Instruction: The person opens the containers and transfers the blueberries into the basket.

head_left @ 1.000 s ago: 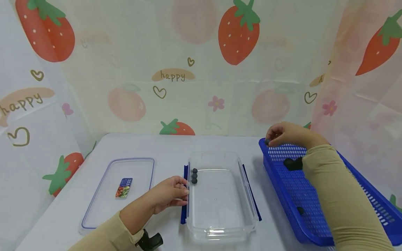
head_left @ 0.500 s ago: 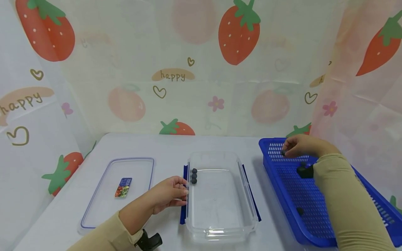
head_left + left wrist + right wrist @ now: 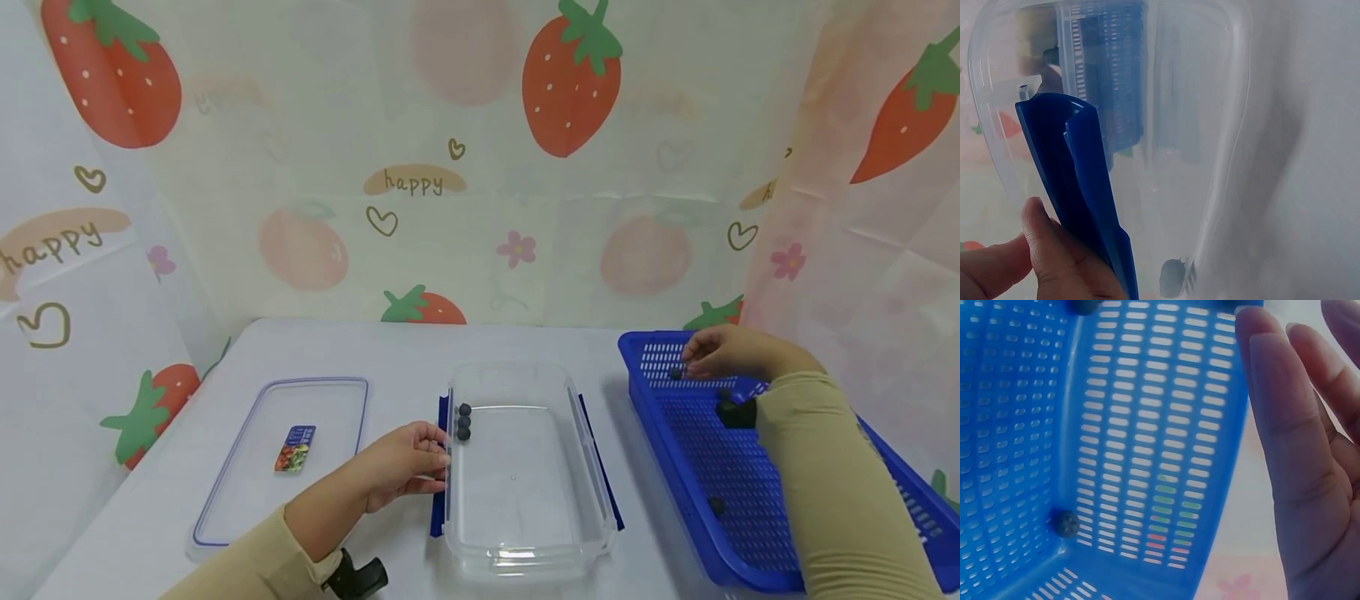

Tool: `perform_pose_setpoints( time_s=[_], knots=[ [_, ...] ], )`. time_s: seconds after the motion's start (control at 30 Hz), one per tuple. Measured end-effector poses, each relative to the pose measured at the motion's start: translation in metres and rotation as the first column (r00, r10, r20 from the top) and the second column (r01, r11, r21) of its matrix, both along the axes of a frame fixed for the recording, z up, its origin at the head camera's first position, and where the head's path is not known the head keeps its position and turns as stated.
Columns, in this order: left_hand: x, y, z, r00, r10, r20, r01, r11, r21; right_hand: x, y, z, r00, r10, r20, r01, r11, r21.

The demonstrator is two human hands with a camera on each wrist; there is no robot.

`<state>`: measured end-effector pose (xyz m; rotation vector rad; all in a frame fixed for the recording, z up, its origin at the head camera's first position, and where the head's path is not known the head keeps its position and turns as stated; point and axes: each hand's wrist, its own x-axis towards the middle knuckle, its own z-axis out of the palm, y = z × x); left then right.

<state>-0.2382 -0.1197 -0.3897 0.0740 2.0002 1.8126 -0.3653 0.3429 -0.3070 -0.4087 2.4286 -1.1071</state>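
My left hand [image 3: 408,467] grips the left side of a clear plastic box [image 3: 525,550] at its blue side latch [image 3: 1088,181]. Three blueberries [image 3: 464,422] sit in a row along the box's inner left wall. Over the far end of a blue perforated basket [image 3: 675,517], my right hand [image 3: 727,352] has its fingertips just beside a blueberry [image 3: 676,373], slightly apart from it. Another blueberry [image 3: 717,506] lies nearer the front of the basket. In the right wrist view, one blueberry [image 3: 1067,524] sits in a basket corner, and the fingers [image 3: 1285,394] are extended.
A clear lid [image 3: 247,500] with a blue-edged seal lies on the white table [image 3: 405,358] at left, bearing a small colourful label [image 3: 296,448]. Behind stands a strawberry-printed curtain [image 3: 315,125]. The basket's raised wall borders the box's right side across a gap.
My right hand has moved right and slightly down from the basket's far left corner to inside its far end. Its fingers have let go of the blueberry. The left hand stays put.
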Motion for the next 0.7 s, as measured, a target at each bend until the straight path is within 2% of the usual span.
perform_pose_setpoints(
  time_s=[0.13, 0.23, 0.37, 0.5, 0.6, 0.7],
  knots=[
    [0.0, 0.001, 0.001, 1.0, -0.001, -0.002, 0.001, 1.0, -0.007, 0.0, -0.004, 0.004, 1.0, -0.007, -0.025, 0.006, 0.999, -0.044],
    [0.001, 0.001, 0.001, 1.0, 0.002, -0.004, -0.002, 1.0, -0.012, 0.0, -0.014, 0.012, 0.999, -0.007, -0.053, 0.006, 1.0, -0.027],
    [0.001, 0.001, 0.001, 1.0, 0.001, -0.007, -0.001, 1.0, -0.009, 0.001, -0.038, 0.024, 0.99, 0.043, -0.131, -0.037, 0.998, 0.042],
    [0.001, 0.0, 0.001, 1.0, 0.0, -0.008, 0.0, 1.0, -0.004, 0.002, -0.067, 0.036, 0.966, 0.12, -0.228, -0.086, 0.984, 0.154],
    [0.002, 0.001, 0.001, 1.0, -0.002, -0.007, 0.002, 1.0, -0.003, 0.001, -0.088, 0.042, 0.958, 0.149, -0.244, -0.105, 0.977, 0.186],
    [0.002, 0.001, 0.001, 1.0, -0.004, -0.009, 0.004, 1.0, -0.003, -0.002, -0.106, 0.045, 0.956, 0.164, -0.243, -0.122, 0.977, 0.177]
  ],
)
